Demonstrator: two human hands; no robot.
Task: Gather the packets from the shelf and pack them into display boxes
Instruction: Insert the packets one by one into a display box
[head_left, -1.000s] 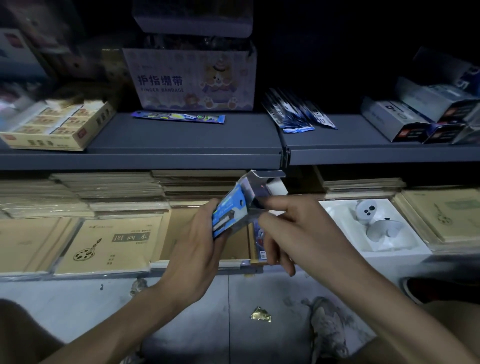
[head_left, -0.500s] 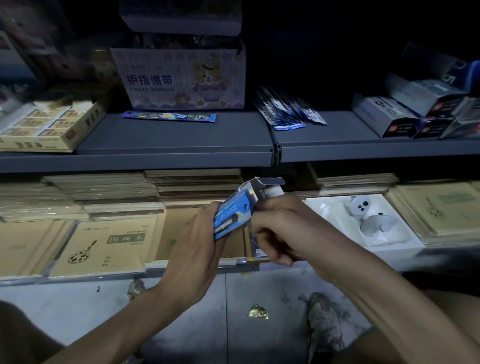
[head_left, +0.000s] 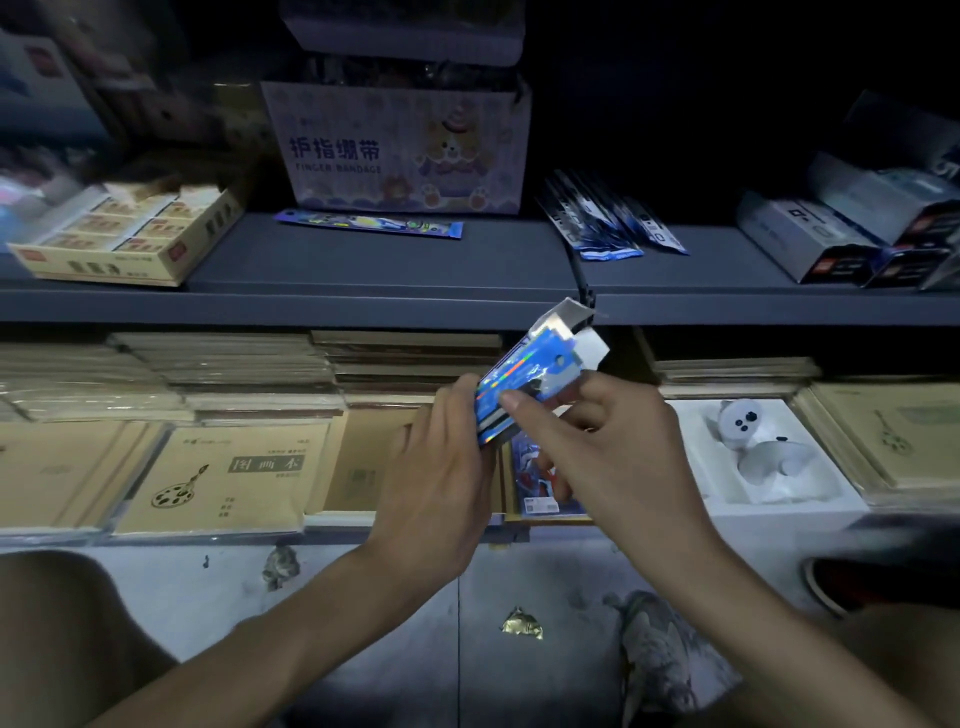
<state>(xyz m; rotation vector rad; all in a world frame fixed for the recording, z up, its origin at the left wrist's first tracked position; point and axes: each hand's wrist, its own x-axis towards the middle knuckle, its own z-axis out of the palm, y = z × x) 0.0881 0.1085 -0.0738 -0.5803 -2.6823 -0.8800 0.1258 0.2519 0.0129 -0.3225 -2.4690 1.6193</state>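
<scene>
Head view: small display box (head_left: 537, 376) at frame centre, held off the shelves btw both hands, tilted w/ open end toward 1 o'clock; top flap up, white inner card showing, contents hidden. L hand (head_left: 436, 483) grips its lower end from 8 o'clock, fingers wrapped behind. R hand (head_left: 618, 452) comes in from 4 o'clock and pinches the box, index fingertip on the blue face, thumb at the far edge, other fingers curled under. Loose packets (head_left: 613, 228) lie fanned on the upper shelf (head_left: 363, 270) at 1 o'clock, well apart from the box. At 12 o'clock a pale carton (head_left: 405, 150) printed "FINGER BANDAGE" w/ a bear; its contents too dark to tell. One long blue packet (head_left: 369, 224) lies flat just in front. At 10 o'clock a yellow card tray (head_left: 98, 267) holds rows of small wrapped blocks. At 2 o'clock grey boxes (head_left: 810, 244), closed, stacked aslant. Lower level, 3 o'clock: white moulded tray (head_left: 789, 512) w/ a rounded white toy figure (head_left: 743, 423) in it. A blue-red packet (head_left: 543, 493) lies flat just below R hand's fingers. At 9 o'clock flat kraft-paper sketchbooks (head_left: 223, 478). Display box is glossy, holographic, rectangular; shelf matte grey. Floor at 6 o'clock is pale, scuffed, w/ a crumpled gold foil scrap (head_left: 522, 623).
</scene>
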